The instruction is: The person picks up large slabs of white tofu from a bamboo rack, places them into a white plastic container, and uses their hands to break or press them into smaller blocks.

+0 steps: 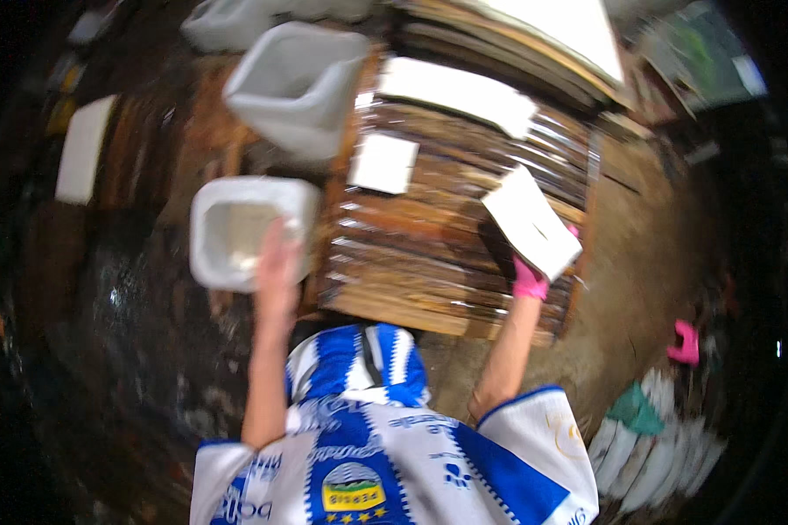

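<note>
My right hand, in a pink glove, holds up a white rectangular slab by its lower edge, at the right side of a wet wooden slatted table. Most of the fingers are hidden behind the slab. My left hand is bare and smeared by motion. It is over the right rim of a white square-mouthed tub, left of the table. Something pale lies inside the tub, too blurred to name. A smaller white square piece and a long white slab lie on the slats.
A larger white plastic container stands behind the tub. Stacked wooden boards rise at the table's far side. Another white slab is at far left. White sacks and a pink object lie at lower right.
</note>
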`<state>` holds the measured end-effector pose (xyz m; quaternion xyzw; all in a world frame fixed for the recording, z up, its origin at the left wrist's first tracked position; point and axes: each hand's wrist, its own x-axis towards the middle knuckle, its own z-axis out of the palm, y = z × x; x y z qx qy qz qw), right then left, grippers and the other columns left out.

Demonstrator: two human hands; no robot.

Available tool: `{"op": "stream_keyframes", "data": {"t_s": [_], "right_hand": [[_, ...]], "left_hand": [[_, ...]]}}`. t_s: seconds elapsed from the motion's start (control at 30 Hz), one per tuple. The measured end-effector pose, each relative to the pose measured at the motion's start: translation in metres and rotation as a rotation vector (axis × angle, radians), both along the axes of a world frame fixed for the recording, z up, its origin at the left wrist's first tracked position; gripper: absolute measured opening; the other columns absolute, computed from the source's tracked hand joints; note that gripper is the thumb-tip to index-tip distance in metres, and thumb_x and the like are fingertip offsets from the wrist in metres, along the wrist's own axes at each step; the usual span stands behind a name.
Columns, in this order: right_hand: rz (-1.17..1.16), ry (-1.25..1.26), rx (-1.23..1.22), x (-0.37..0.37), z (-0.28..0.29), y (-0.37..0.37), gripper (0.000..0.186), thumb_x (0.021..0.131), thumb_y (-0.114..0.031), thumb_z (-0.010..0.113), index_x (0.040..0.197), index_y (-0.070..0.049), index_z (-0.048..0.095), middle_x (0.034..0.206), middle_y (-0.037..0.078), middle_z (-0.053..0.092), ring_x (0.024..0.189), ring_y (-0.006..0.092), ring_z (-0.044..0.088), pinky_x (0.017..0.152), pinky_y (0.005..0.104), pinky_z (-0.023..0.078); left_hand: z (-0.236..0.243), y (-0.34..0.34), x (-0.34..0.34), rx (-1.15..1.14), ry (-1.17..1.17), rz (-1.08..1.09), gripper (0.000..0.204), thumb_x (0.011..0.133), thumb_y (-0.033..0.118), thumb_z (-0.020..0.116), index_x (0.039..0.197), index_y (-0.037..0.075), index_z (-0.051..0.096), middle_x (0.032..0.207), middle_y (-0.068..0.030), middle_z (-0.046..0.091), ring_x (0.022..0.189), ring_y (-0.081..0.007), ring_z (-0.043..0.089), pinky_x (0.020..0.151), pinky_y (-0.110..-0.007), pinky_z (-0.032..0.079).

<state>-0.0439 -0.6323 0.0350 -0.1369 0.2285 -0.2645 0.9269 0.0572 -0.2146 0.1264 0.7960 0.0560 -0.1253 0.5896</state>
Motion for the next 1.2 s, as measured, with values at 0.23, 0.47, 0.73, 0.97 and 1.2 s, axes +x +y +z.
{"op": "stream_keyframes", "data": {"t_s": [0.23, 0.47, 0.73, 0.97, 1.2], "right_hand": [[0.572, -0.14, 0.101, 0.066, 0.085, 0.189, 0.088, 0.088, -0.066, 0.038, 0.144, 0.003, 0.035, 0.146, 0.02, 0.04, 0.131, 0.0363, 0.041, 0.112, 0.0441, 0.031], [1.509, 0.302, -0.595, 0.187, 0.013, 0.372, 0.069, 0.092, -0.052, 0.041, 0.143, -0.006, 0.042, 0.149, 0.011, 0.038, 0.132, 0.0252, 0.041, 0.112, 0.0355, 0.029], [1.593, 0.562, -0.75, 0.259, -0.157, 0.455, 0.055, 0.095, -0.049, 0.048, 0.137, -0.013, 0.052, 0.137, 0.003, 0.052, 0.117, 0.0148, 0.05, 0.1, 0.0285, 0.039], [1.68, 0.906, -1.085, 0.273, -0.256, 0.535, 0.049, 0.094, -0.042, 0.049, 0.132, -0.011, 0.055, 0.129, 0.009, 0.057, 0.111, 0.0212, 0.057, 0.092, 0.0385, 0.046], [1.585, 1.023, -1.272, 0.272, -0.244, 0.532, 0.045, 0.093, -0.039, 0.046, 0.123, -0.008, 0.06, 0.121, 0.014, 0.061, 0.106, 0.0284, 0.06, 0.089, 0.0421, 0.048]], "left_hand": [[0.022, -0.088, 0.009, -0.101, 0.036, -0.176, 0.085, 0.1, 0.051, 0.032, 0.148, -0.003, -0.012, 0.152, -0.0319, -0.017, 0.143, -0.0391, -0.018, 0.115, -0.052, -0.009], [-0.09, 0.046, 0.058, -1.257, 0.575, 0.788, 0.069, 0.094, 0.064, 0.036, 0.14, 0.013, 0.038, 0.133, -0.007, 0.048, 0.119, -0.0252, 0.051, 0.102, -0.043, 0.042], [-0.162, 0.122, 0.088, -0.853, 0.68, 0.587, 0.076, 0.099, 0.06, 0.016, 0.153, 0.006, 0.013, 0.159, -0.0131, 0.012, 0.146, -0.0265, 0.015, 0.118, -0.036, 0.004], [-0.13, 0.222, 0.066, 0.049, -0.27, 0.356, 0.072, 0.102, 0.048, 0.014, 0.133, -0.008, 0.047, 0.15, -0.0231, 0.033, 0.144, -0.0349, 0.02, 0.117, -0.046, 0.014], [-0.164, 0.233, 0.115, 0.375, -0.245, 0.181, 0.044, 0.104, 0.023, 0.031, 0.133, -0.006, 0.048, 0.143, -0.0265, 0.041, 0.14, -0.0429, 0.027, 0.113, -0.047, 0.025]]}}
